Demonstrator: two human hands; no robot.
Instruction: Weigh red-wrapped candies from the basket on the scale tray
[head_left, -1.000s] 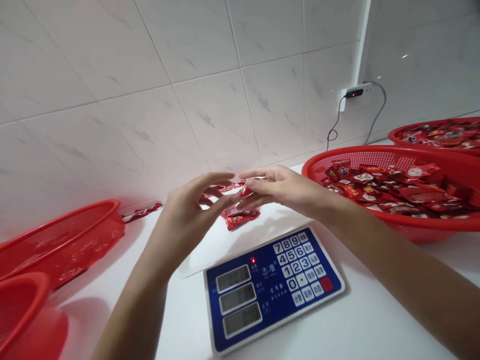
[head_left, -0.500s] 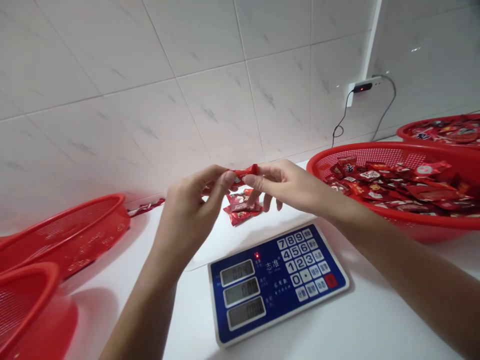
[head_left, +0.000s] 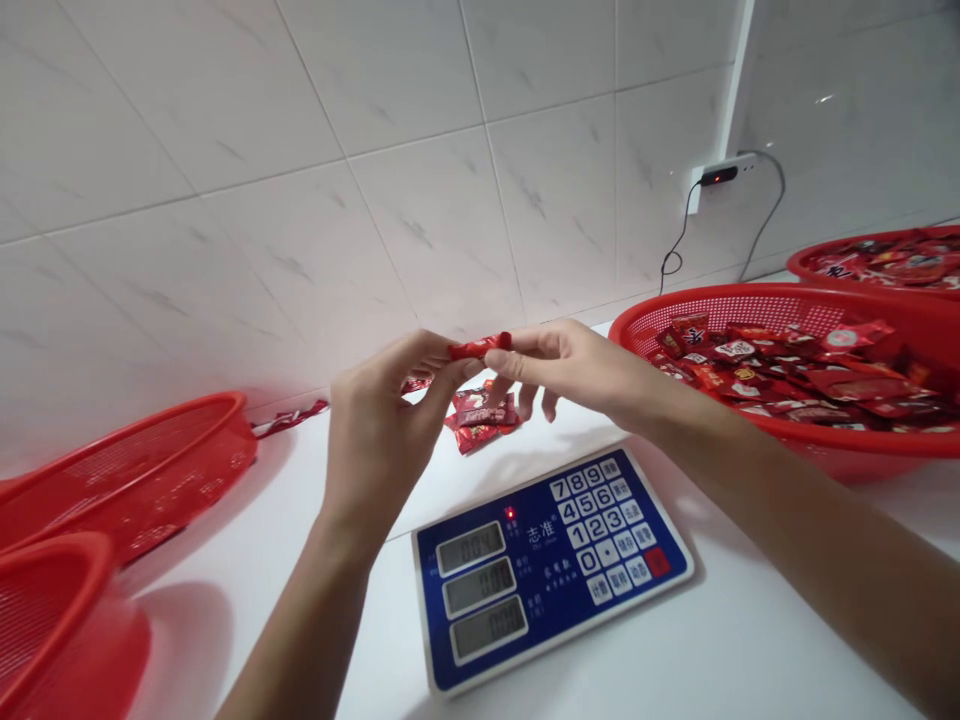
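Between my two hands, a small red wrapped candy (head_left: 477,348) is held above the scale's pan. My left hand (head_left: 390,400) pinches its left end with thumb and fingers. At its right end, my right hand (head_left: 562,368) grips it between thumb and forefinger, the other fingers hanging loosely below. Under the hands, several red candy packets (head_left: 480,425) lie in a small pile on the white pan (head_left: 442,480). Nearer to me is the digital scale's blue keypad panel (head_left: 551,570), with three displays and a lit red light.
On the right stands a red plastic basket (head_left: 787,292) full of red packets, with another filled basket (head_left: 862,236) behind it. Two red baskets (head_left: 187,420) are at the left. A packet (head_left: 292,418) lies by the wall. A cable (head_left: 675,260) hangs from a socket.
The candy has turned slightly in my fingers, and my left thumb has moved lower beneath it. Both hands stay over the pan. The view has shifted slightly.
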